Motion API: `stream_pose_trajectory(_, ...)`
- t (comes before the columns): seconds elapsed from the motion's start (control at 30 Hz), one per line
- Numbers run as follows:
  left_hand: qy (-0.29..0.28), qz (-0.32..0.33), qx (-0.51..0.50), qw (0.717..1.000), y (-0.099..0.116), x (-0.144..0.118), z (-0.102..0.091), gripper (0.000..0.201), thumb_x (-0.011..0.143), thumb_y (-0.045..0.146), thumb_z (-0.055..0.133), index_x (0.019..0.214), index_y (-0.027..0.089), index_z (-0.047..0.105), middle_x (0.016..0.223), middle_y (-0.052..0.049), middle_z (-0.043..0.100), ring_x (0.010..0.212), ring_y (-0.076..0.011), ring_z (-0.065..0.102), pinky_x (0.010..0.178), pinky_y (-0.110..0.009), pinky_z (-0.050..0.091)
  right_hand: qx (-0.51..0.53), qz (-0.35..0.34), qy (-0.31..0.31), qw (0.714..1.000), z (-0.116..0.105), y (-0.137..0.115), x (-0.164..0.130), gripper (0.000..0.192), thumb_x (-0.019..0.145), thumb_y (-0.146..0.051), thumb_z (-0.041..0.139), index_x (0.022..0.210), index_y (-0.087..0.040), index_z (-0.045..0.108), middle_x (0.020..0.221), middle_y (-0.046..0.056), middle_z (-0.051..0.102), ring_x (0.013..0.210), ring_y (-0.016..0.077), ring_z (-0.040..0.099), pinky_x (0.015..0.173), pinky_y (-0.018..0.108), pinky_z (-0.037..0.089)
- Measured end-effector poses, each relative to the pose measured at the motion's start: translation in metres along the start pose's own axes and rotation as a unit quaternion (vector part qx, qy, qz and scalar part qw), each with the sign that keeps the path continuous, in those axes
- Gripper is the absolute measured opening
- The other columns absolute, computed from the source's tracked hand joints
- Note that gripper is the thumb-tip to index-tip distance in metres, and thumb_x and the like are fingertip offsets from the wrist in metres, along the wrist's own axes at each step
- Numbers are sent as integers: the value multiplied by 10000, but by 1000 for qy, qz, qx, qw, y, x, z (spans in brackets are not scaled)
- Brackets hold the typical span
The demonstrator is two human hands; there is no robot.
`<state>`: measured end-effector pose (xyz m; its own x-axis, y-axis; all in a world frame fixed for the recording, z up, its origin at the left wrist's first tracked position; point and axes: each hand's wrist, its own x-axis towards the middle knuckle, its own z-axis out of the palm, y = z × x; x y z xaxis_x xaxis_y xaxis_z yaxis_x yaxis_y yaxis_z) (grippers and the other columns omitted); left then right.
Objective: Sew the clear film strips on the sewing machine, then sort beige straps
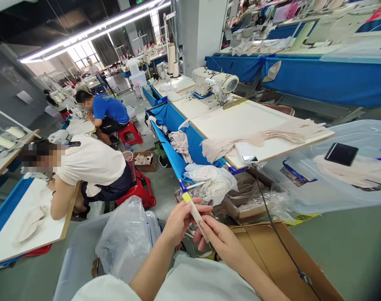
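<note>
A long white worktable (265, 125) fills the middle of the view, edged by a blue fabric trough (178, 138) and carrying a sewing machine (214, 85), a spread of beige cloth (272, 136) and a phone (250, 158) at its near edge. To the right sits a clear plastic bin (334, 179) with a dark phone (341, 154) lying on its lid; below it an open cardboard box (287, 259) reaches toward the viewer. At left, two seated co-workers bend over their own tables, one in a white shirt (90, 161) and one in a blue shirt (110, 108). A crumpled plastic bag (124, 240) rests just left of the person's forearm. Close in, the left hand (181, 221) and right hand (218, 238) meet over the lap, both pinching a slim cream stick with a yellow tip (195, 213), tilted with its yellow end up and to the left. No cloth is in hand, so the sewing work itself looks not yet begun.
</note>
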<state>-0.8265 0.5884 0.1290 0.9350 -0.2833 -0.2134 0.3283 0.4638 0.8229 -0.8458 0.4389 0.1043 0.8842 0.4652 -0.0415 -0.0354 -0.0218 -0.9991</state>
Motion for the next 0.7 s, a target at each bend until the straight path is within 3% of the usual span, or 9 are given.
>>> stream_pose_trajectory(0.2, 36, 6, -26, 999, -6, 21, 17, 548, 761, 452, 748, 1154, 88, 632, 1035, -172, 718, 1001, -297, 672, 928, -389, 479, 20, 12, 10, 1000, -25, 7, 6, 558, 877, -707, 462, 1039, -177, 524, 856, 61, 669, 664, 203, 675, 674, 355, 558)
stream_pose_trajectory(0.43, 71, 20, -56, 996, -24, 39, 38, 508, 748, 411, 766, 1119, 87, 642, 1010, -169, 726, 876, -244, 698, 886, -370, 505, -1, 28, 20, 999, -67, 17, -1, 535, 856, -688, 517, 996, -173, 548, 887, 93, 686, 743, 236, 691, 726, 392, 577)
stream_pose_trajectory(0.6, 97, 37, -57, 993, -31, 45, 46, 462, 775, 402, 744, 1091, 84, 635, 988, -164, 727, 856, -242, 702, 866, -370, 517, -31, 2, 21, 999, -81, 11, -6, 439, 885, -619, 519, 993, -196, 564, 962, 86, 665, 846, 229, 677, 780, 367, 583)
stream_pose_trajectory(0.7, 106, 43, -57, 992, -33, 46, 48, 462, 775, 411, 742, 1084, 86, 631, 993, -164, 726, 865, -247, 703, 879, -380, 516, -64, -11, 21, 998, -86, 9, -7, 399, 892, -583, 508, 1005, -206, 567, 943, 82, 673, 808, 229, 684, 749, 358, 580)
